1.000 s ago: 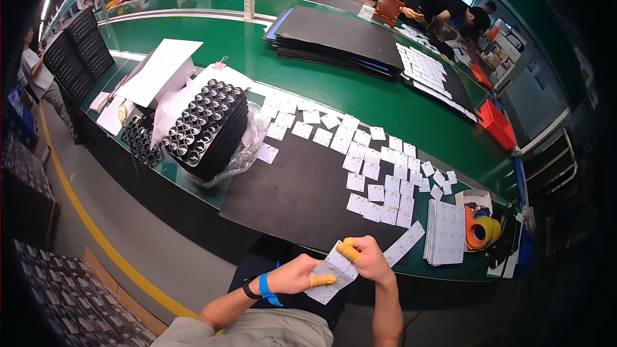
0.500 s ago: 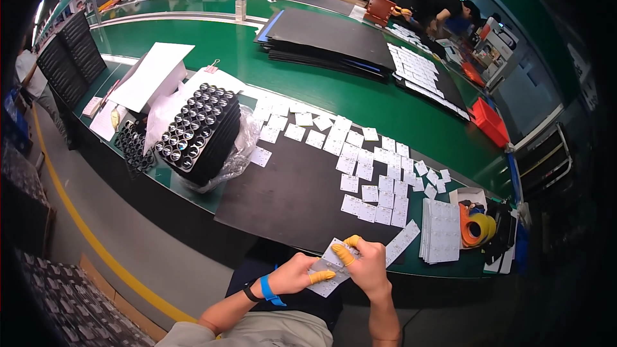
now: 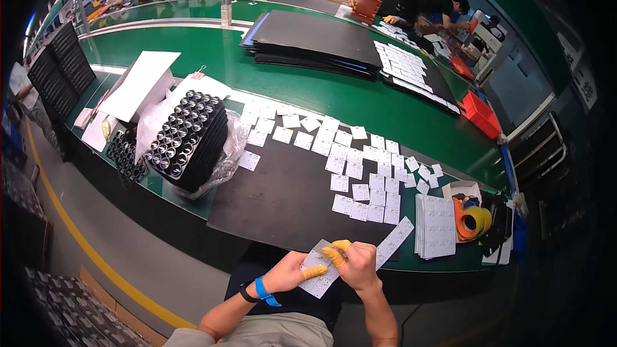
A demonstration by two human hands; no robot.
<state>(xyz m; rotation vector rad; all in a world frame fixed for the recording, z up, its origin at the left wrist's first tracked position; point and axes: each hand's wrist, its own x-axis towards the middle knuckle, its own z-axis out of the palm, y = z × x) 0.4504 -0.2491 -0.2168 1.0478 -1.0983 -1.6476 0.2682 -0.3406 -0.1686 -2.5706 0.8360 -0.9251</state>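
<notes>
Near the table's front edge, both hands grip a white circuit board panel [image 3: 319,287]. My left hand [image 3: 287,274] is closed on its left side, the thumb in a yellow finger cot lying across the face. My right hand [image 3: 357,266] pinches the panel's upper right part, with yellow cots on thumb and forefinger. A blue strap [image 3: 264,292] and a dark band circle my left wrist. Just right of my right hand, a long white board strip [image 3: 394,243] lies at the edge of the black mat [image 3: 270,212]. Small white boards [image 3: 340,166] cover the mat's far and right parts.
A stack of white panels [image 3: 436,226] stands at right, beside yellow and orange tape rolls [image 3: 474,220]. Black trays of round parts [image 3: 186,132] sit left. Black sheets [image 3: 315,42] and a red bin [image 3: 481,115] lie farther back. Co-workers sit across the green table.
The whole view has shifted slightly. Between my hands the panel has turned a little, and more of its upper left part shows. Both hands keep their grip.
</notes>
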